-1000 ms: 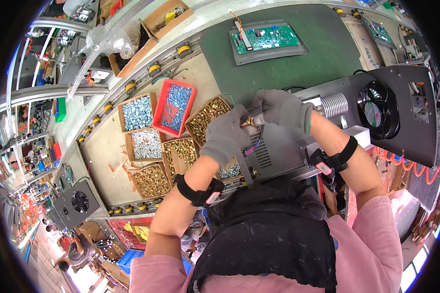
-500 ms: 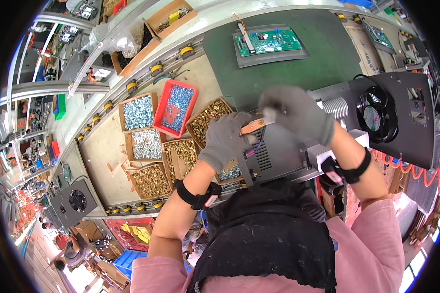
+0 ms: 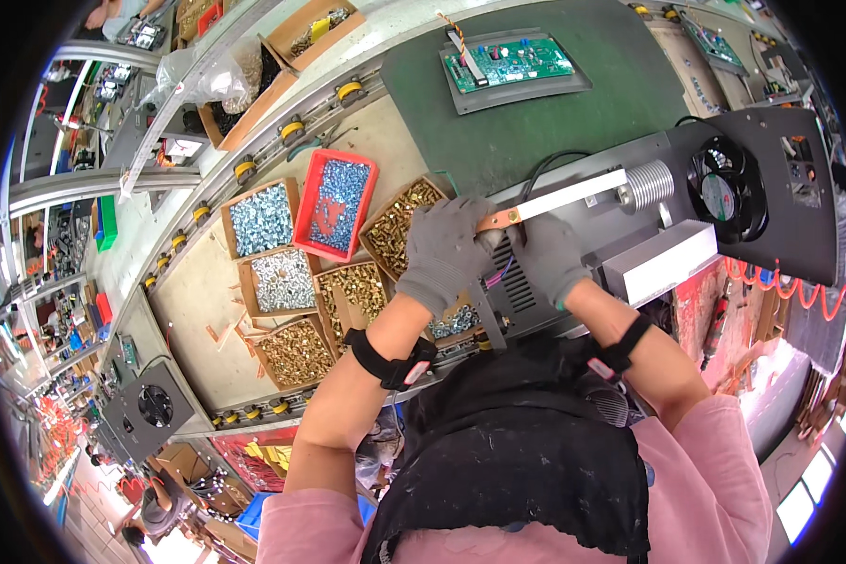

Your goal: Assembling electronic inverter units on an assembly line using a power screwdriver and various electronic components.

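Note:
A dark grey metal panel [image 3: 620, 226] lies in front of me, carrying a black fan [image 3: 724, 195], a ribbed metal cylinder [image 3: 649, 184] and a silver block [image 3: 663, 262]. From the cylinder a long pale metal bar [image 3: 573, 195] runs left to a copper strip [image 3: 498, 219]. My left hand [image 3: 444, 252], in a grey glove, is closed on the strip's left end. Just below the strip, beside the slots of the panel, is my gloved right hand [image 3: 550, 258]. Its fingers are curled in, and their tips are hidden. Purple wires [image 3: 500, 274] show between the hands.
Left of the panel stand a red tray [image 3: 336, 205] of screws and several cardboard boxes of fasteners [image 3: 296, 353]. A green circuit board [image 3: 517, 62] lies on a plate on the green mat [image 3: 526, 132] at the back. Coiled orange hose [image 3: 799, 293] hangs at the right.
My right hand has moved down and left from above the bar to below the copper strip, uncovering the bar and a black cable. My left hand stays at the strip.

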Demonstrator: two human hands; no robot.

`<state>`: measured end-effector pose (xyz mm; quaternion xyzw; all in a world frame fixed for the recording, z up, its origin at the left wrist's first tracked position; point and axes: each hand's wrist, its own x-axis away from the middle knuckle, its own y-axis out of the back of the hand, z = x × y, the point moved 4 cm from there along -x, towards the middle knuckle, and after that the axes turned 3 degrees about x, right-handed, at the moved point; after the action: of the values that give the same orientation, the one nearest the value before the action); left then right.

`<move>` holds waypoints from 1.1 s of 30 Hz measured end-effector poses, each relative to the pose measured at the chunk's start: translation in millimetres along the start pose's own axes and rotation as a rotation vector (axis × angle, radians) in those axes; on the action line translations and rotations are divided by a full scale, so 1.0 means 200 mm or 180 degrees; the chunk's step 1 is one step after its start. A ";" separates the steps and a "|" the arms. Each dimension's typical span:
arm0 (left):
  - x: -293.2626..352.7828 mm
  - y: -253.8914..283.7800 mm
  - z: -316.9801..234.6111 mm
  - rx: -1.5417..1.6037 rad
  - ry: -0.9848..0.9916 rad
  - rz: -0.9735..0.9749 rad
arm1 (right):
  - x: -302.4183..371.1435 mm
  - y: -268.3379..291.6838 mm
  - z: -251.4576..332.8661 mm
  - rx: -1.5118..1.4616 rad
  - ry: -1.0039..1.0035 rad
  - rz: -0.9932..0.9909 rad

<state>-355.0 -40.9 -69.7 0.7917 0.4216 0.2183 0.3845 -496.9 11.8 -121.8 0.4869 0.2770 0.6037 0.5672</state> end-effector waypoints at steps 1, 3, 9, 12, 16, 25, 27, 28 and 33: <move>0.00 0.00 0.00 0.0002 0.0018 -0.0040 | -0.03 -0.05 -0.01 -0.0010 -0.0012 -0.0013; 0.01 -0.01 0.01 -0.0003 0.0037 -0.0078 | -0.08 -0.11 -0.01 0.0257 0.0201 -0.0661; 0.04 -0.01 0.04 0.0151 0.0115 -0.0151 | -0.13 -0.19 -0.02 0.0071 -0.0552 -0.0317; 0.04 -0.02 0.07 0.0465 0.0268 -0.0067 | 0.02 -0.08 0.03 0.0041 -0.0202 -0.0001; 0.06 -0.04 0.07 0.0453 0.0194 -0.0294 | 0.26 0.14 0.11 -0.1400 -0.0146 -0.0064; 0.10 -0.09 0.05 0.0522 0.0344 -0.0787 | 0.05 0.36 0.30 -0.0242 0.0559 -0.0936; 0.10 -0.10 0.06 0.0548 0.0351 -0.0771 | 0.02 0.36 0.30 -0.0130 0.0598 -0.0754; 0.10 -0.09 0.06 0.0593 0.0303 -0.0850 | 0.00 0.36 0.29 -0.0182 0.0456 -0.0556; 0.10 -0.11 0.07 0.0624 0.0331 -0.0849 | -0.06 0.36 0.30 -0.0081 0.0260 -0.0146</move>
<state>-345.6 -22.6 -95.3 0.7500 0.5616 0.1638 0.3087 -474.5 -27.6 -39.3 0.4481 0.3034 0.6134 0.5752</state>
